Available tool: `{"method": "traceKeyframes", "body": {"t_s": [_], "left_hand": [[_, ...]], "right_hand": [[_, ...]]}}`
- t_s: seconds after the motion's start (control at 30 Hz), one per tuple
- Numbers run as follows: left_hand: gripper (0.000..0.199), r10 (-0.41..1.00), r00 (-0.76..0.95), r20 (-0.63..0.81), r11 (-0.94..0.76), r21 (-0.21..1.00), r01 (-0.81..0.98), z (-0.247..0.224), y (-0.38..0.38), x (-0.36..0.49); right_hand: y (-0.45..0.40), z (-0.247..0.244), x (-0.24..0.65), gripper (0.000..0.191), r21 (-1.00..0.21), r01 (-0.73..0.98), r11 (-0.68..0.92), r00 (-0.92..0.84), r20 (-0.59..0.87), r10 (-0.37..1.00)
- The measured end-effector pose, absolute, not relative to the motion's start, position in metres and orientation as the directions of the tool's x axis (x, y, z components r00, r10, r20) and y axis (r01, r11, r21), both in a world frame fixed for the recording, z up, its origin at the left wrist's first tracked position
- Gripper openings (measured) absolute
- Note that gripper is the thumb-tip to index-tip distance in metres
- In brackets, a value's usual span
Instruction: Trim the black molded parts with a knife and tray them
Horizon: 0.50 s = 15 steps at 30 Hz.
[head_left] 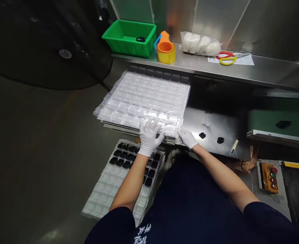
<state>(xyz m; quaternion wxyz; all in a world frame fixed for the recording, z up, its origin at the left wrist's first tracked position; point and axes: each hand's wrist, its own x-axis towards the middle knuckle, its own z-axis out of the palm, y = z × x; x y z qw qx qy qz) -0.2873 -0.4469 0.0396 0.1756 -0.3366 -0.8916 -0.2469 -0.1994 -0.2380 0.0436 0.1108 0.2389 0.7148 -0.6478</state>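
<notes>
A stack of clear plastic blister trays (pixel 151 91) with rows of pockets lies on the metal bench. My left hand (pixel 148 137), in a white glove, rests with fingers spread on the front edge of the top tray. At the stack's front right corner, my right hand (pixel 187 138), also gloved, has its fingers closed on the tray edge; the fingertips are partly hidden. Below the bench edge sits another stack of trays (pixel 103 193), its far pockets filled with black parts (pixel 126 164). My left forearm covers some of those pockets.
Small black parts (pixel 220 140) and a pale marker-like stick (pixel 235 145) lie right on the bench. The back ledge holds a green bin (pixel 129 47), a tape roll (pixel 166 57), a bag of white rolls (pixel 201 44) and scissors (pixel 228 60). A green conveyor (pixel 266 123) and button box (pixel 268 178) stand right.
</notes>
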Motion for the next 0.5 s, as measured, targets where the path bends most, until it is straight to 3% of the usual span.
{"method": "traceKeyframes", "body": {"t_s": [0.2, 0.37, 0.43, 0.5], "left_hand": [[0.027, 0.502, -0.7, 0.508, 0.652, 0.309, 0.692, 0.033, -0.45, -0.287], [0.025, 0.249, -0.597, 0.762, 0.523, 0.413, 0.746, 0.009, -0.469, -0.24], [0.023, 0.389, -0.656, 0.646, 0.393, 0.528, 0.753, -0.005, -0.454, -0.206], [0.022, 0.617, -0.744, 0.256, 0.373, 0.737, 0.563, -0.023, -0.416, -0.174]], "right_hand": [[-0.234, 0.028, -0.196, 0.032, -0.86, 0.494, 0.132, -0.869, -0.482, 0.113], [-0.196, -0.001, -0.131, 0.035, -0.783, 0.567, 0.256, -0.824, -0.536, 0.186], [-0.17, -0.014, -0.084, 0.029, -0.694, 0.638, 0.333, -0.77, -0.585, 0.256], [-0.142, -0.029, -0.031, 0.025, -0.58, 0.713, 0.393, -0.699, -0.634, 0.332]]}}
